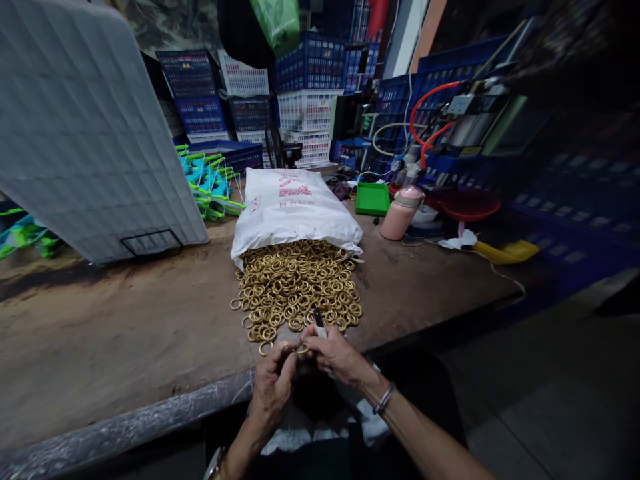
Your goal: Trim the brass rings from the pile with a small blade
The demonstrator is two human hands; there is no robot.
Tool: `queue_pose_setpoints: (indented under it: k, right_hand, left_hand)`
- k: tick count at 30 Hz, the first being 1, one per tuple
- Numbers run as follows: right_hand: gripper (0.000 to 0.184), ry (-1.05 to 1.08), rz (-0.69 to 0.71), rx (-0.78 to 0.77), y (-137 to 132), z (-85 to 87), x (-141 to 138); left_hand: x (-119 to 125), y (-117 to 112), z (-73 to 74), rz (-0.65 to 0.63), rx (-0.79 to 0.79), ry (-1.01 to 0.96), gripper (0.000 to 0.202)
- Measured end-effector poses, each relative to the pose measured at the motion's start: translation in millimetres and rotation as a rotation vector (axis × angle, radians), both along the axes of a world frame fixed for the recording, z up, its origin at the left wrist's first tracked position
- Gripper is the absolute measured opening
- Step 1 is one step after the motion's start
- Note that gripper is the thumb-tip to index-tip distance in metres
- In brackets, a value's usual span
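Observation:
My left hand (274, 380) is closed in a pinch at the table's front edge, gripping one side of a brass-coloured ring (302, 351). My right hand (336, 353) is right beside it, its fingertips at the ring's other side. Wrapped in those right fingers is a slim black-and-grey tool (319, 323), its black end pointing up and away from me; its kind cannot be made out. Just beyond both hands, a heap of brass-coloured rings (300, 287) spills from the open mouth of a white sack (300, 210) with red print.
The brown table (125, 327) has a plastic-wrapped front edge. A grey ribbed panel (95, 127) leans at left, near green-and-blue plastic pieces (213, 183). At right are a pink bottle (401, 213), a green tray (373, 199) and a red dish (470, 205). Stacked crates (310, 110) stand behind.

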State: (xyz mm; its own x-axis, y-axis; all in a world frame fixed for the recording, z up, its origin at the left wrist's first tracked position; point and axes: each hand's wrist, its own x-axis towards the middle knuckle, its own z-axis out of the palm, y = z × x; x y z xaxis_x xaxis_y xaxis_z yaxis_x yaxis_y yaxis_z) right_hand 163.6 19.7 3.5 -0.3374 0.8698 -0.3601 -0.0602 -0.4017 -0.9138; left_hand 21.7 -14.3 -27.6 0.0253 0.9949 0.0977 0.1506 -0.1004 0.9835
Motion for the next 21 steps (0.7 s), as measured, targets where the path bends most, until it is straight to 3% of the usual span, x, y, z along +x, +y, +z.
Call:
queue_pose_setpoints:
  k: [3,9,13,17,21]
  right_hand:
    - [0.02,-0.042,0.0,0.026,0,-6.8,-1]
    - [0.019,-0.364,-0.027,0.357,1,-13.1,-7]
    - [0.017,-0.436,-0.036,0.395,1,-8.6,-10]
    - [0.017,-0.439,-0.037,0.408,1,-5.7,-10]
    - [0.023,-0.388,-0.008,0.386,-2,-3.1,-9]
  left_hand:
    - [1,-1,2.5,-0.016,-0.055,-0.05,0.02]
    - [6,-2,10.0,0.025,-0.231,-0.142,0.027]
    - [6,-1,13.7,-0.022,-0.361,-0.184,0.033]
    - [4,1,18.2,-0.124,-0.393,-0.246,0.031]
    - [2,1,20.5,-0.145,-0.424,-0.312,0.032]
